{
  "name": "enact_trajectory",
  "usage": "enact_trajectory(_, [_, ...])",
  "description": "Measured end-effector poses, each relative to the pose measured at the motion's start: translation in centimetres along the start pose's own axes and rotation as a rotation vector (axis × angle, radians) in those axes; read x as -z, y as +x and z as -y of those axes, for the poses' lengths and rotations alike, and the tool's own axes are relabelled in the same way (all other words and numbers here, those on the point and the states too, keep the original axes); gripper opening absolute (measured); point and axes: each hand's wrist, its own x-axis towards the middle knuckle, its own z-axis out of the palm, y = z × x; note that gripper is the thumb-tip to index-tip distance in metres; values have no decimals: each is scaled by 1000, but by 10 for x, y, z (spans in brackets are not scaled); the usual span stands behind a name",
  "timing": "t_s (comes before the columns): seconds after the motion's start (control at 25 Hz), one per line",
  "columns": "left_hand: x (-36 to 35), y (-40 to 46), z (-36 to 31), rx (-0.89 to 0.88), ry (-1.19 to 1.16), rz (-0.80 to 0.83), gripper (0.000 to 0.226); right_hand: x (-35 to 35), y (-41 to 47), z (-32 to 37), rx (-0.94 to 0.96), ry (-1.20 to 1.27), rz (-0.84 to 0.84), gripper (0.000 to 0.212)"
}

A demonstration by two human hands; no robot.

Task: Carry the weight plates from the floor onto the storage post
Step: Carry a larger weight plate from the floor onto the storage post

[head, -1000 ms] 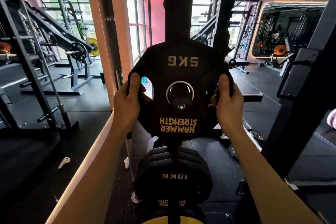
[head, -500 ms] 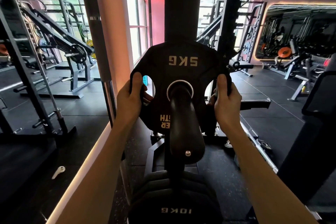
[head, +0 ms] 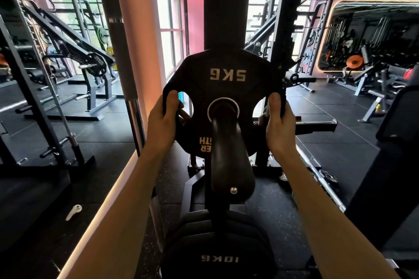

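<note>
A black 5 kg weight plate (head: 226, 88), its lettering upside down, sits threaded on the black storage post (head: 229, 156), which pokes through the centre hole toward me. My left hand (head: 164, 123) grips the plate's left edge through a grip hole. On the opposite edge, my right hand (head: 278, 124) grips it the same way. The plate is far back along the post, close to the black upright (head: 223, 7). Below, a black 10 kg plate (head: 217, 256) hangs on a lower post.
A steel barbell (head: 123, 52) stands upright at the left beside a pink pillar. A bench bar (head: 315, 125) juts out at the right. A small white object (head: 73, 212) lies on the dark rubber floor. Gym machines fill both sides.
The plate went from just in front of the post tip to well back along the post. Both hands kept their grip and moved forward with it.
</note>
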Motion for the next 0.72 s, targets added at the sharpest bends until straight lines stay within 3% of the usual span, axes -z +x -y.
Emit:
enact_trajectory(0.16, [9, -15, -4, 0, 149, 69, 44, 17, -18, -7, -104, -189, 130, 28])
enact_trajectory(0.32, [23, -64, 17, 126, 370, 119, 55, 39, -67, -35, -255, -339, 206, 57])
enact_trajectory(0.56, [51, -185, 36, 345, 609, 266, 34, 89, -165, -58, -395, -483, 354, 53])
enact_trajectory(0.72, [70, -271, 51, 493, 685, 387, 30, 126, -236, -71, -474, -590, 450, 39])
